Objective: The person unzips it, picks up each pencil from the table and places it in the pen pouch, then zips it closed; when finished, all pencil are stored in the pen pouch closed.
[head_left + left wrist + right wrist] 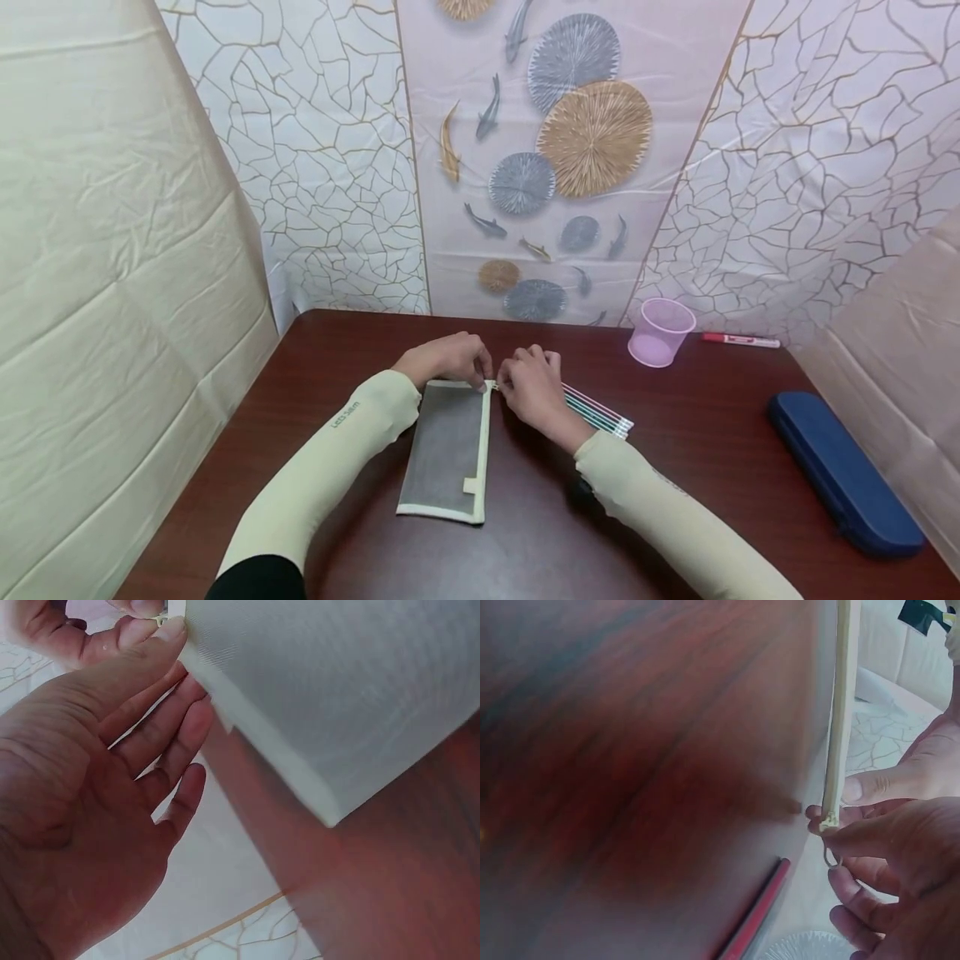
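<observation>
A flat rectangular pouch of grey see-through mesh, bordered in cream (444, 446), is over the table straight ahead of the person, between the forearms, its long zipped edge facing 3 o'clock and a small cream tab (470, 485) at its 5 o'clock. At its 1 o'clock corner the left hand (453, 358) pinches the border between thumb and forefinger, the other fingers spread apart. The right hand (534, 387) is at 2 o'clock, thumb and fingertips together; they seem to pinch the small looped zip pull (831, 853), though that view is soft. The dark reddish-brown wooden table (547, 550) is glossy. On it, from the pouch, striped pencils (603, 412) lie towards 3 o'clock, a translucent pink plastic cup (660, 333) stands at 2 o'clock, a red-and-white marker (741, 340) lies beyond it, and a long navy case (843, 475) sits at 3 o'clock. Behind hangs a pale cloth printed with gold cracks, fish and discs (330, 150).
</observation>
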Action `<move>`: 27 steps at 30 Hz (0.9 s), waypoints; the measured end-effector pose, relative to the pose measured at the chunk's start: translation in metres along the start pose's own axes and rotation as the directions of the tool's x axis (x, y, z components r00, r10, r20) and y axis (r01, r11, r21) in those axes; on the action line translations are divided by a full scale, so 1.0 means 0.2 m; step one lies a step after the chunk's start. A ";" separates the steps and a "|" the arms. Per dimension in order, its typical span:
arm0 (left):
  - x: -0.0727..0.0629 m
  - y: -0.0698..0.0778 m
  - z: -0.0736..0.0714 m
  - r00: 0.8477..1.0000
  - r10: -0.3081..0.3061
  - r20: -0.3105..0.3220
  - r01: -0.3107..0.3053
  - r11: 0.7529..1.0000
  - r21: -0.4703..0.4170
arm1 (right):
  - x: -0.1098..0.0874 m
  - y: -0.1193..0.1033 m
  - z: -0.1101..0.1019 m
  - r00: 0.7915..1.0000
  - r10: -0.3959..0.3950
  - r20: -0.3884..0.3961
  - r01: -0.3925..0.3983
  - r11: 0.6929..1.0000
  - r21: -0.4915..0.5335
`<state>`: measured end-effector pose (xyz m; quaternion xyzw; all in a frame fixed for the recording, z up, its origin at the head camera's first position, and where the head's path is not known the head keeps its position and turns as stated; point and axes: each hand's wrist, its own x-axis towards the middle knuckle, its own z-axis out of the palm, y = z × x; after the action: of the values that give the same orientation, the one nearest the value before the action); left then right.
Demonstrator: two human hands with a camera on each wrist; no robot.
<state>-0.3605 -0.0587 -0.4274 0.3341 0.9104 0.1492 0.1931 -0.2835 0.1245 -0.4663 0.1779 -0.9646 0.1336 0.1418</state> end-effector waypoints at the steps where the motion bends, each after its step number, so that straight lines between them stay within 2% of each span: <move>1: 0.00 0.00 -0.01 1.000 0.008 0.002 -0.008 1.000 -0.005 | 0.00 0.00 -0.01 1.000 -0.001 -0.013 0.001 1.000 0.005; 8: -0.04 0.02 -0.10 0.997 0.073 0.006 -0.073 0.997 -0.041 | -0.03 -0.03 -0.09 0.997 -0.003 -0.080 0.008 0.998 0.068; 13: -0.09 0.03 -0.15 0.991 0.133 0.002 -0.131 0.980 -0.150 | -0.05 -0.04 -0.13 0.990 -0.022 -0.140 0.039 0.992 0.118; 18: -0.15 0.02 -0.16 0.986 0.162 -0.044 -0.168 0.954 -0.248 | -0.09 -0.04 -0.17 0.973 -0.097 -0.210 0.128 0.982 0.139; 22: -0.20 0.02 -0.15 0.978 0.189 -0.089 -0.206 0.940 -0.273 | -0.12 -0.04 -0.20 0.953 -0.160 -0.256 0.203 0.967 0.153; 27: -0.26 0.04 -0.15 0.961 0.228 -0.157 -0.267 0.913 -0.308 | -0.15 -0.05 -0.23 0.927 -0.206 -0.313 0.264 0.952 0.155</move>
<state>-0.3335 -0.0911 -0.3858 0.4008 0.8331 0.3405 0.1713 -0.2426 0.1386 -0.4321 0.2837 -0.8867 0.2342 0.2802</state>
